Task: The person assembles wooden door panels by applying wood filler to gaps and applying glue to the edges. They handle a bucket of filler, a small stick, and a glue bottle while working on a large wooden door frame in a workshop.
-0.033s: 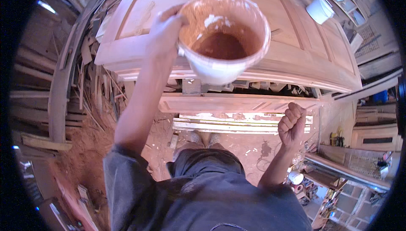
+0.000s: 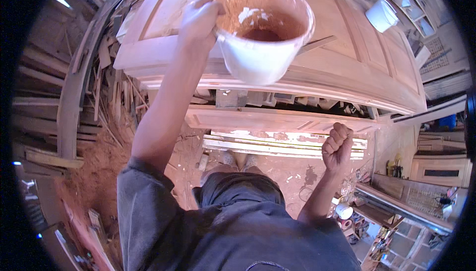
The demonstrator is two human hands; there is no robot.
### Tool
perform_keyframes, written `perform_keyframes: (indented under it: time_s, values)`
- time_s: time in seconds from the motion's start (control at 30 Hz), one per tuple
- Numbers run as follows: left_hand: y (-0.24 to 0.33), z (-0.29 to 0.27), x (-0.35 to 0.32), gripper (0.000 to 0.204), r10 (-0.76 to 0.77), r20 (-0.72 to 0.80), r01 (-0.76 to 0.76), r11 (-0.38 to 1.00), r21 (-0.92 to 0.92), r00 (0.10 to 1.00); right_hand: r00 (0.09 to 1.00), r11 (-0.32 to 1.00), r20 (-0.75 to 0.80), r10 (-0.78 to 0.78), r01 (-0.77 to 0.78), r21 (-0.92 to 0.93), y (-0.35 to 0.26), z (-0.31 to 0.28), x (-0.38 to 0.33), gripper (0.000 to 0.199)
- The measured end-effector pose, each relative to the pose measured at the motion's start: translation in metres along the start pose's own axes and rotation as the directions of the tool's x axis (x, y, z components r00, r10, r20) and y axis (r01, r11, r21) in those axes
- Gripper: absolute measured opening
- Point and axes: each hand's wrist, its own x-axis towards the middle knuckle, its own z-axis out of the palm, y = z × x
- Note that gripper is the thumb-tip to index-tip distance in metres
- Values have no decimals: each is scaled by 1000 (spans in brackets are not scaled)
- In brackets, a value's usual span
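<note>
My left hand (image 2: pixel 204 19) grips the rim of a white plastic bucket (image 2: pixel 260 60) at its left side. The bucket hangs above a large panelled wooden door (image 2: pixel 342 67) lying flat, its mouth tipped toward me. Reddish-brown residue and a few white patches coat the inner wall, and dark reddish-brown material (image 2: pixel 265 35) shows low inside. My right hand (image 2: pixel 338 147) is a closed fist, held in the air near the right end of a lower wooden panel (image 2: pixel 267 120). Whatever that fist may hold is hidden by the fingers.
A thin wooden strip (image 2: pixel 320 44) and a second white bucket (image 2: pixel 382 15) rest on the door. Wood offcuts (image 2: pixel 116 92) pile up at the left. Pale boards (image 2: pixel 287 144) lie before my feet. A cluttered bench (image 2: pixel 396 206) stands at the lower right.
My left hand has raised the bucket slightly away from me, and its outer wall shows more. My right fist has shifted a little to the left and stays closed.
</note>
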Motion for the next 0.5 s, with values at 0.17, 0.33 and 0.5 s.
perform_keyframes:
  time_s: [0.17,0.33,0.5]
  values:
    - [-41,14,68,35,-42,-267,18,996,-91,963,990,999,-141,13,-7,43,11,-38,5,27]
    - [-65,19,92,28,67,-402,-105,992,-72,913,978,1000,-206,17,-12,26,0,-48,-2,26]
    - [-73,13,112,27,82,-382,-82,997,17,920,966,992,-230,120,-106,76,-4,-67,0,27]
